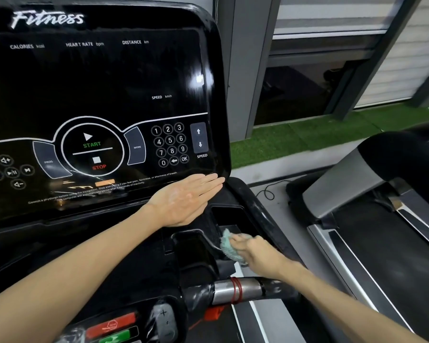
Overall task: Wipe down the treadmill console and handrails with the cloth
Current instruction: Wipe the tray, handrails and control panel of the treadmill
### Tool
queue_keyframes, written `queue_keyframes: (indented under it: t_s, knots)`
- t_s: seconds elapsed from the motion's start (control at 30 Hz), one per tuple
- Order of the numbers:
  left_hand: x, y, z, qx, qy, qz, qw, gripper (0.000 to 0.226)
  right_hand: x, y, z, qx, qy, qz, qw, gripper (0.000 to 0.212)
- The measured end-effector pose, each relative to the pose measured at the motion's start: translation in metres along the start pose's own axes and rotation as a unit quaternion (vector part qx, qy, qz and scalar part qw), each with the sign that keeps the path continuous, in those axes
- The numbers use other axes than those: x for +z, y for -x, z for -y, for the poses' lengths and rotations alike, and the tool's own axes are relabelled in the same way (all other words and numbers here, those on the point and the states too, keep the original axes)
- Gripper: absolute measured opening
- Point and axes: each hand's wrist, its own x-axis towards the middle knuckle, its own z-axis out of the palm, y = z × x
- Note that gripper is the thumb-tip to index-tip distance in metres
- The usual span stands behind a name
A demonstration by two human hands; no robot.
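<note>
At console's (pixel 97 82) lower corner, left hand (pixel 183 199) flat

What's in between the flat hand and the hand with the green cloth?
Just the treadmill's black tray, nothing else, in the head view. The left hand is flat; the right hand grips the cloth in the tray.

Premises: a gym or fitness room. A treadmill console (pixel 97 100) marked "Fitness", with START, STOP, number and speed keys, stands in front, and a second treadmill (pixel 342 186) stands just beside it on the right. A strip of artificial grass (pixel 307 137) runs along a window (pixel 295 92) with blinds (pixel 401 65).
</note>
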Motion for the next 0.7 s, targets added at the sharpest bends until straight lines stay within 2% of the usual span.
queue_keyframes:
  t_s: [0.1,0.33,0.53,0.7]
  knots:
    - [-0.001,0.001,0.0,-0.001,0.004,0.002,1.0,0.057,0.002,-0.001,0.004,-0.026,-0.052,-0.017,0.998,0.041]
    - [0.003,0.001,0.001,-0.009,0.017,-0.018,1.0,0.055,-0.005,0.027,-0.037,0.028,0.037,-0.038,0.998,0.044]
    - [0.007,0.0,0.001,-0.026,0.055,-0.025,0.998,0.055,0.007,-0.015,0.013,-0.113,-0.019,-0.008,0.993,0.053]
    - [0.005,0.0,0.002,-0.035,0.052,-0.029,0.998,0.055,-0.001,-0.067,0.033,-0.099,-0.105,-0.008,0.989,0.053]
